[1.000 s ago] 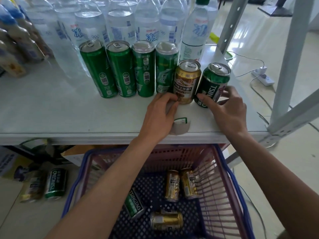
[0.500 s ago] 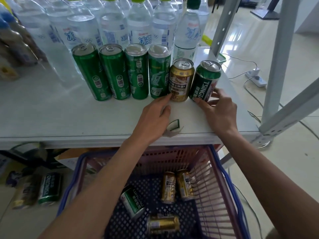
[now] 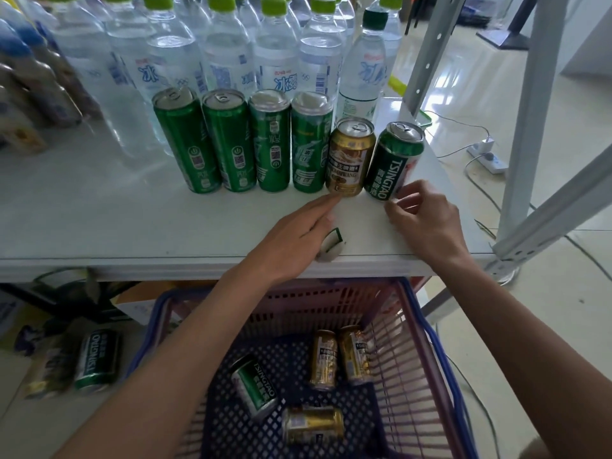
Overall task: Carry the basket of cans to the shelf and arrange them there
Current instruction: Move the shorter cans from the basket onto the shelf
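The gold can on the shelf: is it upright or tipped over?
Upright: the gold can stands on its base, lid facing up.

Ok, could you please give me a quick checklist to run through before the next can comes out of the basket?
1. The gold can upright in the row: ok.
2. The Tsingtao can standing at the row's right end: ok.
3. The left hand free: ok, straight fingers only touch the gold can's base.
4. The right hand off the Tsingtao can: cannot tell, its curled fingers sit at the base.
5. The basket emptied: not ok, four cans lie inside.
6. The shelf bare in front of the row: ok.
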{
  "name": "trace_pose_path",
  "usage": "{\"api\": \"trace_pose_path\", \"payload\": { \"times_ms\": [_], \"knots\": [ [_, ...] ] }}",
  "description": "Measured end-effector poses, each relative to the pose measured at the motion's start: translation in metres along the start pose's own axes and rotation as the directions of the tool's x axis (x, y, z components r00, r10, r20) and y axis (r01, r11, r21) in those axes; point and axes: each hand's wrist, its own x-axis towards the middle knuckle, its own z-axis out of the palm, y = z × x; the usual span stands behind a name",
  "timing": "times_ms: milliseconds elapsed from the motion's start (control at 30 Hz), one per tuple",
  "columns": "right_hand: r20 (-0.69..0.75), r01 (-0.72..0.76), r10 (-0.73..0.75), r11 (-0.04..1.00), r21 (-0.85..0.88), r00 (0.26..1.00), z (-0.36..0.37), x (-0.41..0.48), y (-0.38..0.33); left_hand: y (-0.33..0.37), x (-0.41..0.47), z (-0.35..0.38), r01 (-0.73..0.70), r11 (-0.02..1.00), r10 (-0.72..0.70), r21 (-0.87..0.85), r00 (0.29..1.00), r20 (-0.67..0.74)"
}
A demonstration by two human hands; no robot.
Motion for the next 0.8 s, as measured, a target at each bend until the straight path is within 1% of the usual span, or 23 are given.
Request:
{"api": "trace_pose_path", "payload": {
  "times_ms": [100, 200, 300, 400, 533, 667, 800],
  "knots": [
    [0.073, 0.11, -0.108, 0.994, -0.026, 0.991, 0.001, -0.003, 0.0, -0.002, -0.005, -0.004, 0.013, 1.0, -0.013, -0.023, 1.0, 0.022],
    [0.216, 0.23, -0.219, 0.973, -0.028, 0.952, 0.005, -0.005, -0.005, -0.002, -0.007, -0.005, 0.025, 1.0, -0.024, -0.008, 0.999, 0.023],
    [0.3, 0.284, -0.252, 0.957, -0.065, 0.92, 0.01, -0.003, -0.009, -0.001, -0.008, -0.003, 0.014, 1.0, -0.014, 0.006, 1.0, 0.007],
    [0.278, 0.269, -0.238, 0.96, -0.078, 0.931, 0.012, -0.001, -0.009, -0.003, -0.012, -0.006, 0.017, 1.0, -0.017, 0.01, 1.0, -0.02],
    [0.179, 0.209, -0.197, 0.976, -0.055, 0.964, 0.009, 0.001, -0.002, -0.012, -0.02, -0.016, 0.025, 1.0, -0.026, -0.006, 0.998, -0.049],
    [0.176, 0.211, -0.193, 0.974, -0.085, 0.965, 0.013, 0.003, 0.002, -0.019, -0.031, -0.024, 0.016, 1.0, -0.017, -0.011, 0.998, -0.058],
    [0.173, 0.231, -0.22, 0.972, -0.047, 0.96, 0.015, 0.003, -0.003, -0.025, -0.037, -0.029, 0.008, 1.0, -0.009, -0.02, 0.999, -0.054]
  ]
}}
